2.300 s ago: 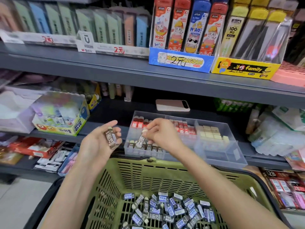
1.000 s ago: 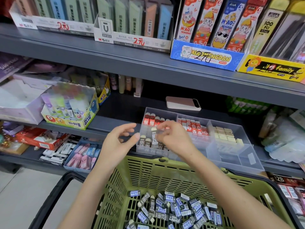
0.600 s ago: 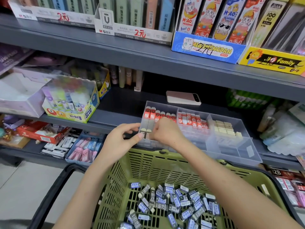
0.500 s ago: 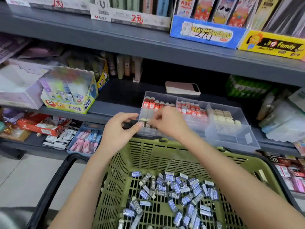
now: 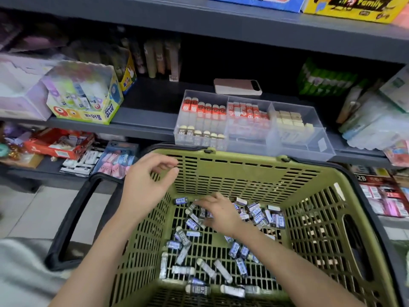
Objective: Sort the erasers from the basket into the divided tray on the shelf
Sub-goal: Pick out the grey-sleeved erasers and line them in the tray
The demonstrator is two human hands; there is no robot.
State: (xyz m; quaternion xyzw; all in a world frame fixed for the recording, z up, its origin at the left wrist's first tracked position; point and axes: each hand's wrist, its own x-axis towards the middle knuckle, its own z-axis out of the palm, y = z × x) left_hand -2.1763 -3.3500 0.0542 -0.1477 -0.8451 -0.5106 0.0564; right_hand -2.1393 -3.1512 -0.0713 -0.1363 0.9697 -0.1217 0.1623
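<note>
A green basket (image 5: 243, 157) stands in front of me, with several blue-sleeved and dark-sleeved erasers (image 5: 259, 214) loose on its floor. My right hand (image 5: 221, 214) is down inside it, fingers stretched over a dark "2B" eraser (image 5: 202, 213) in the pile. My left hand (image 5: 148, 185) hovers over the basket's left wall, loosely curled and holding nothing. The clear divided tray (image 5: 273, 138) sits on the shelf behind the basket. Its left section holds red-sleeved erasers at the back and a front row of dark-sleeved erasers (image 5: 200, 133); the middle section holds red ones, the right cream ones.
A pink phone (image 5: 238, 87) lies on the shelf behind the tray. A glue-stick box (image 5: 88, 103) stands to the left. The basket's black handle (image 5: 66, 222) hangs down on its left side. A lower shelf holds a box of pink erasers (image 5: 115, 162).
Both hands have left the tray's front-left section. My right hand has dropped into the basket onto the erasers, my left has pulled back over the basket's wall, and my view has tilted down.
</note>
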